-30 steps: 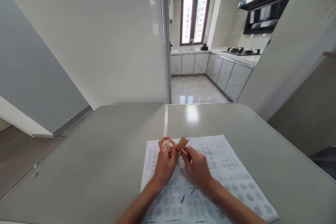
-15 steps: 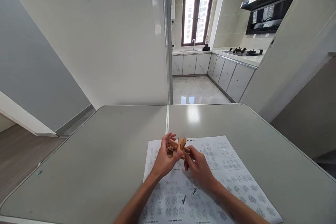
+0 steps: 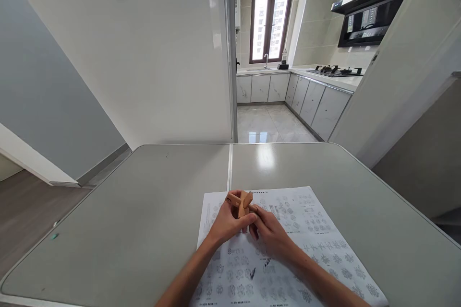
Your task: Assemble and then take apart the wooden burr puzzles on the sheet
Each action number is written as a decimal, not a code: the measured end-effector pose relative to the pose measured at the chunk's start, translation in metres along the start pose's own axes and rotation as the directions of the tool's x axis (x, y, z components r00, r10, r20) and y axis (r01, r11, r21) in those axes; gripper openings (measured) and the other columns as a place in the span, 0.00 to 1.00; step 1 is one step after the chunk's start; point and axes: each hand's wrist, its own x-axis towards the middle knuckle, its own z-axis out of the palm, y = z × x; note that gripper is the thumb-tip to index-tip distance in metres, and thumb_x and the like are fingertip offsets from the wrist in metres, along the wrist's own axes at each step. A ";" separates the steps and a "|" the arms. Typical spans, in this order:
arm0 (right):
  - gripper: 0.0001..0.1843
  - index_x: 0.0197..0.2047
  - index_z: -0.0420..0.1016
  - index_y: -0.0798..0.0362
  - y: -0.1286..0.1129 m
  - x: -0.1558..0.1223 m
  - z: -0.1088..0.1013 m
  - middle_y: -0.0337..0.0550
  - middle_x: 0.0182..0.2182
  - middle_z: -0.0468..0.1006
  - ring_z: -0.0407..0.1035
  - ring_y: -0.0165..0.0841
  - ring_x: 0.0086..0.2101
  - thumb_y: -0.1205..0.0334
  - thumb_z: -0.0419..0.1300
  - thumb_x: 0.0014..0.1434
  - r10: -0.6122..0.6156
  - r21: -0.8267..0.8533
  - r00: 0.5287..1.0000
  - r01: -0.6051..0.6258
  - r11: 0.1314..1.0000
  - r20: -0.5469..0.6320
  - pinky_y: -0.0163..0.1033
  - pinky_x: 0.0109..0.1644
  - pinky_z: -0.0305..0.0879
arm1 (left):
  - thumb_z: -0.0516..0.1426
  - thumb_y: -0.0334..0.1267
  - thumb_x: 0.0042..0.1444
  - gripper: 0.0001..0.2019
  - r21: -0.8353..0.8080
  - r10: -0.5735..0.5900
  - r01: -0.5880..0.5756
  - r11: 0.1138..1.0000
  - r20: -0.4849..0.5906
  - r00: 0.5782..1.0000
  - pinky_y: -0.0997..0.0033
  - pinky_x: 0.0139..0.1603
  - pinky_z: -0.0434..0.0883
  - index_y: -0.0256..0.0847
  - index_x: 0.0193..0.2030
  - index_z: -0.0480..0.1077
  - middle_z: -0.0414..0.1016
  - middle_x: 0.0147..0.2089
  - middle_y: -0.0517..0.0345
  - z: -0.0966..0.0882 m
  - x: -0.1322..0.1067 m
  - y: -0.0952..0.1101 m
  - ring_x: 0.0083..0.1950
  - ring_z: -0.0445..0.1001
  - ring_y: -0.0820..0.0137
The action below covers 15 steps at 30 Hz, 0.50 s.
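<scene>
A partly joined wooden burr puzzle [image 3: 245, 204] of light brown notched pieces is held just above a printed sheet [image 3: 320, 235]. My left hand [image 3: 228, 224] is closed around its left side, with the thumb lying across the near face. From the right, my right hand [image 3: 269, 230] pinches the end of a piece that sticks out of the puzzle. Both hands nearly meet at the thumbs. Fingers hide the underside and part of the left side of the puzzle. The sheet carries rows of small grey diagrams and two black check marks.
A grey table [image 3: 118, 230] with a pale centre seam lies under the sheet. A small green bit [image 3: 54, 236] rests near its left edge. Beyond the table are a white wall [image 3: 173, 57] and a kitchen with a gas hob [image 3: 336, 71].
The puzzle has turned and dropped slightly toward me. My left fingers, raised before, have curled around its far side, and my right hand has come closer to my left thumb.
</scene>
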 end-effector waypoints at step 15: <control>0.19 0.36 0.68 0.49 -0.004 0.000 0.003 0.35 0.25 0.74 0.58 0.27 0.20 0.46 0.50 0.72 -0.006 0.032 1.000 0.007 0.999 -0.021 0.35 0.27 0.57 | 0.71 0.50 0.49 0.34 0.021 0.050 -0.051 0.998 0.022 0.998 0.67 0.37 0.76 0.44 0.59 0.62 0.77 0.36 0.59 -0.001 -0.001 0.002 0.34 0.80 0.66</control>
